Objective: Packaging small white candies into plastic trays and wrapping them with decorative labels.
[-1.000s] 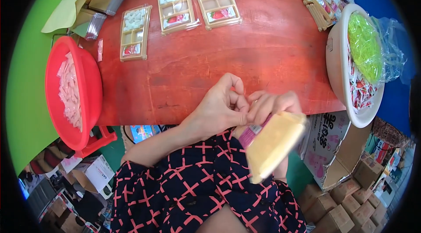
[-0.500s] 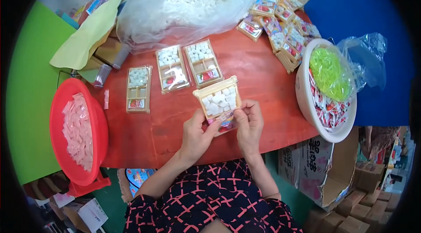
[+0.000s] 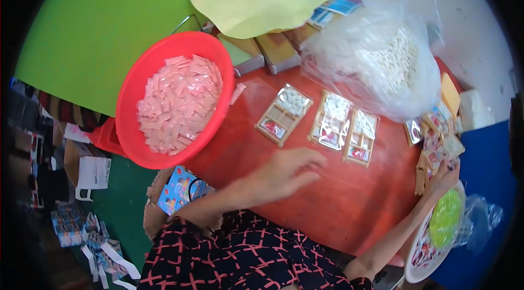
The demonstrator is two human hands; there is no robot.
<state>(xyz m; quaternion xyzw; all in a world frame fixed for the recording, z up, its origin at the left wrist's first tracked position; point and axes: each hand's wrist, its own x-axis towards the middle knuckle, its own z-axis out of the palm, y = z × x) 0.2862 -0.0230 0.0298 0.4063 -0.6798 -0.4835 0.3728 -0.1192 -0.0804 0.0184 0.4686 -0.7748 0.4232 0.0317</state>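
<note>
My left hand (image 3: 292, 175) hovers over the red table, a little blurred, thumb apart from the bent fingers and nothing in it. At the right, my right hand (image 3: 443, 180) reaches the pile of packed trays (image 3: 436, 134), its fingers closed at the near edge; what they grip is mostly hidden. Three small compartment trays under clear plastic lie in the middle: a left tray (image 3: 284, 114), a middle tray (image 3: 330, 119) and a right tray (image 3: 360, 137). White pieces fill their far compartments, and a red-and-white packet shows in a near one.
A red basin (image 3: 221, 104) of pink packets stands at the left, with one pink packet (image 3: 238, 94) beside it. A clear bag (image 3: 327, 66) of white pieces sits at the back. Below my right hand is a white basin (image 3: 417, 268) with green items (image 3: 446, 218) and small packets.
The view has swung left. My hands have parted, and the tray they held between them is no longer there. My right hand has gone to the pile; my left is over the table.
</note>
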